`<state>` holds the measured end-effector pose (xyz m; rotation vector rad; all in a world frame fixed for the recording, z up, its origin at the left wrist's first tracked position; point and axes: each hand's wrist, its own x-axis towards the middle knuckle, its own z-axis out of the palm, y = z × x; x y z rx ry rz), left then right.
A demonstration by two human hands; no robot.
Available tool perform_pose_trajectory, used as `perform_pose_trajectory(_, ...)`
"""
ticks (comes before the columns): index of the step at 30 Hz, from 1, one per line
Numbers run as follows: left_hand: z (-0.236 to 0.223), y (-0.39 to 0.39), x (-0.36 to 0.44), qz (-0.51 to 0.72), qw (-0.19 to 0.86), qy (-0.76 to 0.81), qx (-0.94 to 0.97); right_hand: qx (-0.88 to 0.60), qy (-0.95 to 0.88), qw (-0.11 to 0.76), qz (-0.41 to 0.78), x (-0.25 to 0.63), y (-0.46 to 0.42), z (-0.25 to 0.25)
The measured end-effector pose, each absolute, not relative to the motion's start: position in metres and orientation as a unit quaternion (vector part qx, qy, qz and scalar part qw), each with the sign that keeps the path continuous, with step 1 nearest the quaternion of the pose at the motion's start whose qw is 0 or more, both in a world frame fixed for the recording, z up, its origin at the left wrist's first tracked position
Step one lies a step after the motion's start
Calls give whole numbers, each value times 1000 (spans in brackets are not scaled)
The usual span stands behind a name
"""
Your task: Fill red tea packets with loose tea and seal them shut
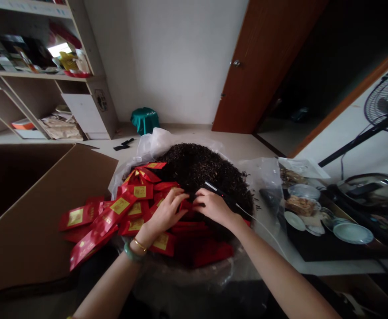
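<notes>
Both hands meet over red packets at the dark leaf heap's near edge.
Head view: the red packets (117, 207) lie on the near side of the dark leaf heap (194, 164) and spill off to its left, toward the cardboard box (57, 199). The left hand (164, 212) has fingers half curled, thumb apart, over the packets; the right hand (214, 207) bends its fingers in opposite, beside a dark device (221, 193) with a white cable (258, 221), at the heap's near right. Whether either pinches anything, I cannot tell. The glossy packets look light, flexible and rather slippery; an edge or corner seems the best hold, squeezed gently to spare any brittle contents.
</notes>
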<state>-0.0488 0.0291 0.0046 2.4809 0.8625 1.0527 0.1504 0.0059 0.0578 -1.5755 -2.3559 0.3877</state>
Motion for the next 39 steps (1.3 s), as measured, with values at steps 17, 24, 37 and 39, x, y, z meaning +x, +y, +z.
perform_pose_trajectory(17,-4,27,-37,336,362,427,758,-534,-796,244,148,143,2,86)
perform_pose_trajectory(24,-7,28,-38,296,283,448,795,-549,-804,99,205,129,23,85)
perform_pose_trajectory(37,-15,37,-37,374,417,465,686,-600,-694,292,270,165,37,89)
perform_pose_trajectory(39,-16,38,-36,383,453,455,664,-619,-693,287,235,168,36,86)
